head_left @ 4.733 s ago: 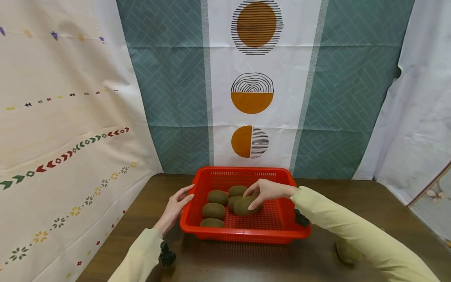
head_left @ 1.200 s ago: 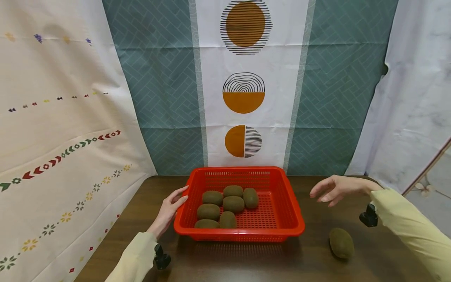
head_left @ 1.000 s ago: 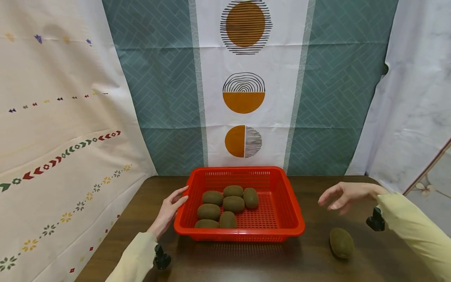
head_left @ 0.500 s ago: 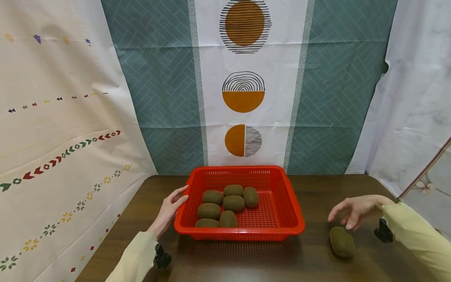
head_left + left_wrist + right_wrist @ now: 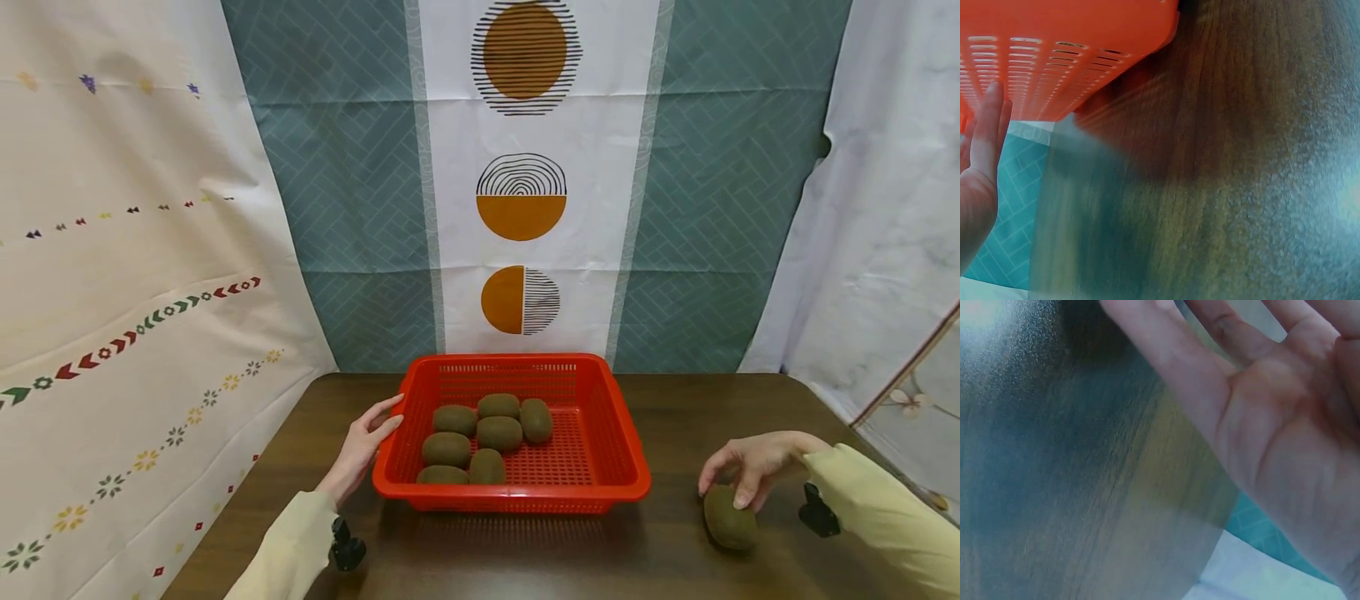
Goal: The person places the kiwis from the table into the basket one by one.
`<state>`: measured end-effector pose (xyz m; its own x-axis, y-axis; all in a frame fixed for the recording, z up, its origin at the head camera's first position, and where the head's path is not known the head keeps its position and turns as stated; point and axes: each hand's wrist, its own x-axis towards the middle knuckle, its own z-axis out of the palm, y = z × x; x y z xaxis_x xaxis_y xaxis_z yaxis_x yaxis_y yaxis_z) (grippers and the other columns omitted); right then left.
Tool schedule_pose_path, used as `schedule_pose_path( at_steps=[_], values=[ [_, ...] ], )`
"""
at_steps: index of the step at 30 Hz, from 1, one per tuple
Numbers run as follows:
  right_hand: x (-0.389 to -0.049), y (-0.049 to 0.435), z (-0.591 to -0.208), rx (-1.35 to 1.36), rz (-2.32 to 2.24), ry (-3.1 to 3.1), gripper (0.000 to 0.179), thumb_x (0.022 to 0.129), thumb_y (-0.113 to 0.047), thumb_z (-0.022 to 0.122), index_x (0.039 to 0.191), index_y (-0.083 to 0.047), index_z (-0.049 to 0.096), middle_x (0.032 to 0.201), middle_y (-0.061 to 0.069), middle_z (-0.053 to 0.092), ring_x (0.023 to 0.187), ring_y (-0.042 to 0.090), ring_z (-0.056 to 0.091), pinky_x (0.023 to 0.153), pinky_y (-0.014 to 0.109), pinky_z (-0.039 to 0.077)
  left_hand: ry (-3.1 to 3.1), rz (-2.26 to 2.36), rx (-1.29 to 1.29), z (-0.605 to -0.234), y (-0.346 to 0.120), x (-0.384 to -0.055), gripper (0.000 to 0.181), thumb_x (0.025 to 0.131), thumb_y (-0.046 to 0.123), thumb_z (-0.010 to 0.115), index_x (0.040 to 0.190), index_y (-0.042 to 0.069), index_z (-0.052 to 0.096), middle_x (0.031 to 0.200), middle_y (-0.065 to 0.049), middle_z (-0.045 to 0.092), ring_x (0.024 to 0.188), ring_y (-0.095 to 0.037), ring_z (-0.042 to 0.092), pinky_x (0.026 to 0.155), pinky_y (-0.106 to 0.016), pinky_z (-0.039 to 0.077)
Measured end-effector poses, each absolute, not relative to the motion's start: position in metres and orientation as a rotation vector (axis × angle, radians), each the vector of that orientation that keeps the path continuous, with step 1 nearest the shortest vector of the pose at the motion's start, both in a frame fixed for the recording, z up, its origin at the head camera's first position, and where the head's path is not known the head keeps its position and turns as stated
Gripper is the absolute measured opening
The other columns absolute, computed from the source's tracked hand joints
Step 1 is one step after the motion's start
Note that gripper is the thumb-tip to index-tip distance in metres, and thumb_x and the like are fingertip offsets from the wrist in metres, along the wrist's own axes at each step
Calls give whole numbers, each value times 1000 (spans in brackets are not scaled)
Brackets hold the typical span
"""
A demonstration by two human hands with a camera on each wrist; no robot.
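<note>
A red plastic basket stands mid-table with several brown kiwis, such as one kiwi, lying in its left and middle part. My left hand touches the basket's left rim. In the left wrist view the fingers lie fairly straight against its slotted outer wall. To the right of the basket, a single kiwi lies on the table. My right hand reaches over its far end, thumb on its top and fingers along its far left side. The right wrist view shows my palm; the kiwi is out of sight there.
The dark wooden table ends at a patterned cloth backdrop. A cream cloth hangs on the left and a marbled white sheet on the right. Inside the basket, its right part shows bare mesh floor.
The kiwi that my right hand held over the basket now lies in it. My right hand has come right and down onto the lone kiwi. My left hand has stayed at the rim.
</note>
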<state>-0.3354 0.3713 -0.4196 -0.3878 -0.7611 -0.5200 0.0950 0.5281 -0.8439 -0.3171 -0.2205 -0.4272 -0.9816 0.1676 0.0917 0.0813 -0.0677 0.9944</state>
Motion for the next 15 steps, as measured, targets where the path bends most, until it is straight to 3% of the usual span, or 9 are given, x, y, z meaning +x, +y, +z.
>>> schedule_pose_path(
  at_steps=[8,15],
  values=[
    [-335,370,-423,-583,-1030,1709,44,80,1,66,118,10,47,111,15,50,79,16,54,65,28,51,2095,2232,305,-428,-220,-316,49,90,14,57,136,7,40,123,-26,47,102,-39,54,76,-45,48],
    [-334,370,-426,-584,-1067,1713,42,78,0,68,115,12,53,107,18,58,71,9,54,62,24,50,2101,2232,306,-427,-220,-316,49,91,14,56,136,7,39,123,-27,47,101,-39,54,76,-45,48]
  ],
)
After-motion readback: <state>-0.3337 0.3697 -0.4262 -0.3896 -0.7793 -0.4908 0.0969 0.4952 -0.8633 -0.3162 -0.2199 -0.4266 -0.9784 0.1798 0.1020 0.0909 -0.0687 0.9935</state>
